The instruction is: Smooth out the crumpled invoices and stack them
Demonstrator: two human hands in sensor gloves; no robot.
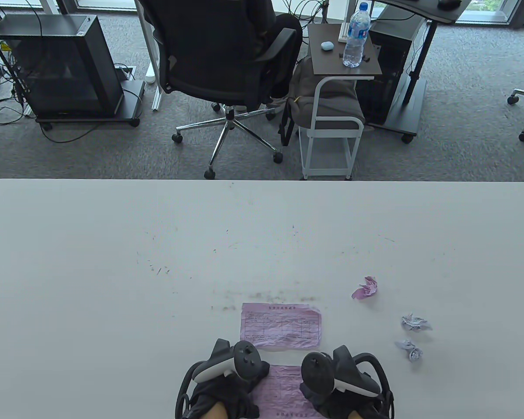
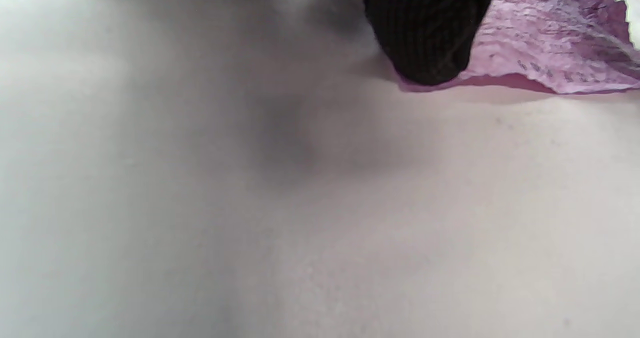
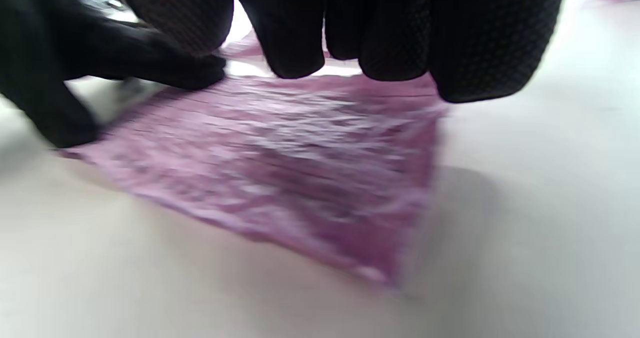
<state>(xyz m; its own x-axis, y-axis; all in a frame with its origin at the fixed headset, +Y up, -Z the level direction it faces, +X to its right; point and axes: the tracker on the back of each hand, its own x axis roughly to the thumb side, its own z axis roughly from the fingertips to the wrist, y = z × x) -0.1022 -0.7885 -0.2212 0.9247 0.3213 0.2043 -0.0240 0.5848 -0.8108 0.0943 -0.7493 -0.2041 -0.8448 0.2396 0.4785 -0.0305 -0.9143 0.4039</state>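
A flattened pink invoice (image 1: 281,326) lies on the white table (image 1: 113,262) near the front middle. A second pink invoice (image 1: 284,388) lies closer to the front edge between my hands; it also shows in the right wrist view (image 3: 280,168) and the left wrist view (image 2: 550,43). My left hand (image 1: 227,384) presses on its left edge, a gloved finger (image 2: 425,33) resting on the paper. My right hand (image 1: 340,384) presses its fingers (image 3: 390,28) down on the right side. A crumpled pink invoice (image 1: 366,288) and two crumpled white ones (image 1: 415,323) (image 1: 410,349) lie to the right.
Beyond the table's far edge stand an office chair (image 1: 227,65), a small side table (image 1: 345,52) with a water bottle (image 1: 356,37), and a black computer case (image 1: 56,65) on the carpet.
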